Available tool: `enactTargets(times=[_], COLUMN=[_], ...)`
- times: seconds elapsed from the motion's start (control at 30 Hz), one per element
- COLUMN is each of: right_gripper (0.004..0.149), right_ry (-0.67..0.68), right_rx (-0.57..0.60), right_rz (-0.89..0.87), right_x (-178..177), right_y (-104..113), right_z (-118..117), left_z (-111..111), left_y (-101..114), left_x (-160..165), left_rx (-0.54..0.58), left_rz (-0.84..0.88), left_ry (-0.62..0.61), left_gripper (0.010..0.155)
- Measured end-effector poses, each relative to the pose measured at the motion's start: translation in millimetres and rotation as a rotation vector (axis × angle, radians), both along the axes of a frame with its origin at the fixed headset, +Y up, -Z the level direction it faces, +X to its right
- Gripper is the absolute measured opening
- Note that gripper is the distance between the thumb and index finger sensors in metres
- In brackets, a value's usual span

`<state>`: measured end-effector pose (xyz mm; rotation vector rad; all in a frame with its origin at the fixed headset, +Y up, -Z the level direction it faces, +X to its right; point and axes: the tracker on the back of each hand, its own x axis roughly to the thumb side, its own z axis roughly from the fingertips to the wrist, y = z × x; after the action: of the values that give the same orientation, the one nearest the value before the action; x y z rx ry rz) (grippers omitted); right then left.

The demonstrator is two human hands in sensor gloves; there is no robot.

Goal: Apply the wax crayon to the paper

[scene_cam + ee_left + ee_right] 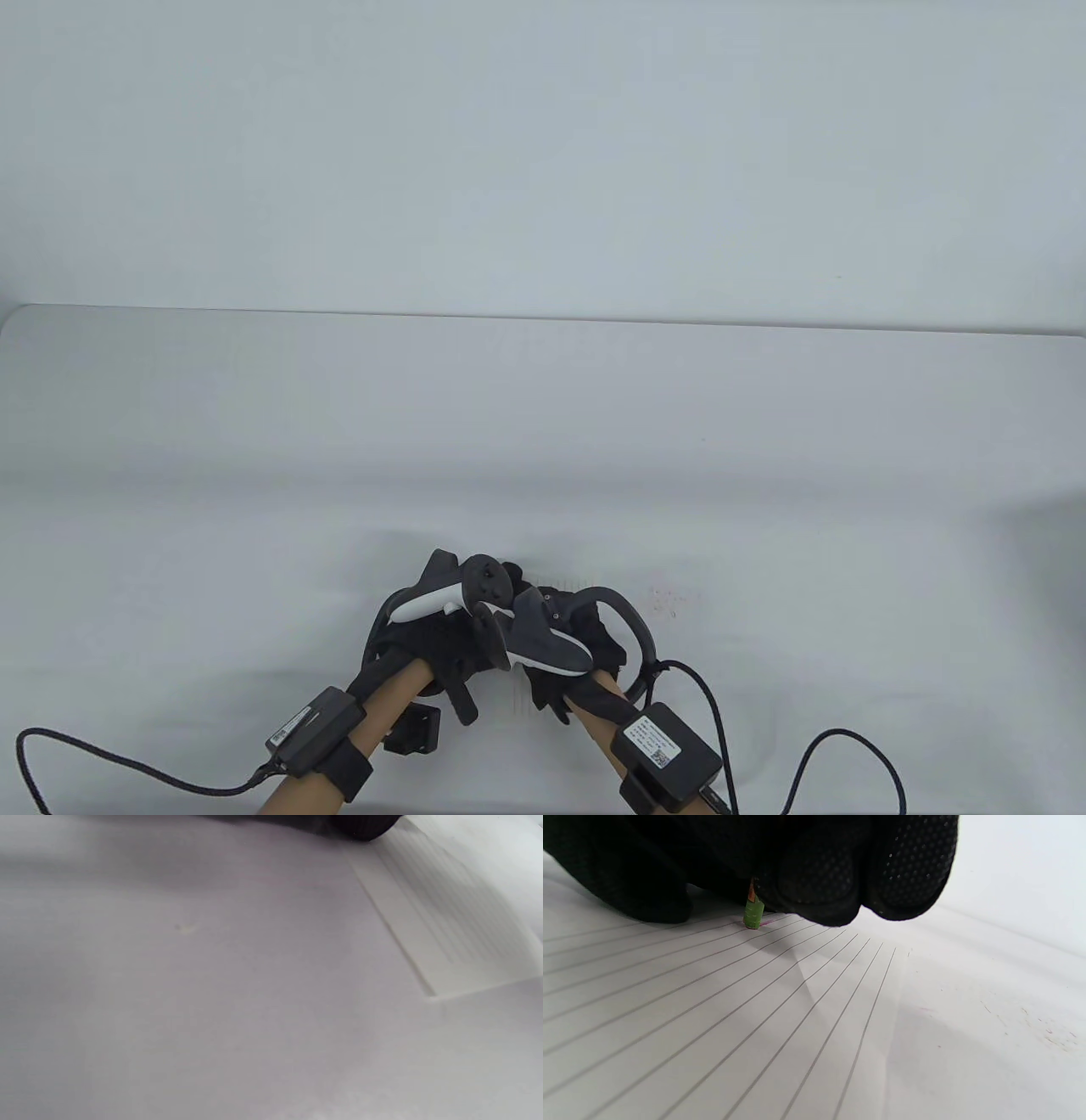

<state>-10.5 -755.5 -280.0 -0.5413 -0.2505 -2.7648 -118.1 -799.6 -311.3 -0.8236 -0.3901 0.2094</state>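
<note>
Crayon (753,911): only its green stub shows at upper centre of my right wrist view, tip touching the lined paper (721,1018); my right hand (567,649) pinches it, gloved fingers (818,878) bunched over the rest. From the table view, low in the frame, the trackers hide both hands' fingers and most of the sheet. My left hand (437,632) sits just beside; I cannot tell how its fingers lie.

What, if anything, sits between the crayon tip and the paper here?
Nothing visible. The right hand holds the green crayon, and its tip appears to meet the lined paper directly.
</note>
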Motion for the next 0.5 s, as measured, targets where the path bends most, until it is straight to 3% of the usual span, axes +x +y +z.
enactTargets(times=[0.5], right_gripper=[0.039], right_ry=[0.050], right_rx=[-0.185], right_rz=[0.009], right_x=[2.0], right_y=[5.5], right_z=[25.5], left_z=[0.2], left_y=[-0.4], left_x=[0.4], left_rx=[-0.008], left_rz=[0.005], left_ry=[0.001], left_gripper=[0.071])
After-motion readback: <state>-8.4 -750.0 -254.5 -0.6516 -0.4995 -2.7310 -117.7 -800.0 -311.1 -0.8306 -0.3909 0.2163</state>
